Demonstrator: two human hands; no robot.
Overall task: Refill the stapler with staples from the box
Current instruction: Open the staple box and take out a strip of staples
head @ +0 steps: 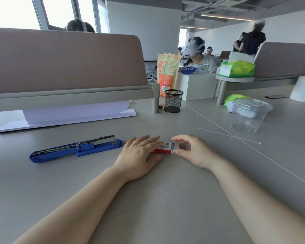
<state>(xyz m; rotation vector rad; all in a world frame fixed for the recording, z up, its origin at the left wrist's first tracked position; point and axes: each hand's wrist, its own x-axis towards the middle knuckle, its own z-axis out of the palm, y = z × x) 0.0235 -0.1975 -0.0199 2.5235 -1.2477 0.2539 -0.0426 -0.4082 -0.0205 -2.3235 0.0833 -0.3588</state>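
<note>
I'm pressing my L hand flat on the red-and-white staple box, fingers stretched out over its left end, palm down, pinning it to the grey desk rather than gripping it. My R hand is pinching the box's right end w/ thumb below and fingertips curled over the top, where the inner tray is sticking out a bit; can't tell if staples are showing inside. Box is lying mid-desk, right between both hands.

The blue stapler is lying to the left of my L hand, near but not touching it, w/ its metal top arm swung up and open at the right end. Behind it a white paper stack is sitting under the desk partition. Further back a black mesh pen cup is standing beside an orange-yellow pouch. To the right a clear plastic tub w/ lid is sitting, and a thin white zip tie is lying in front of it.
</note>
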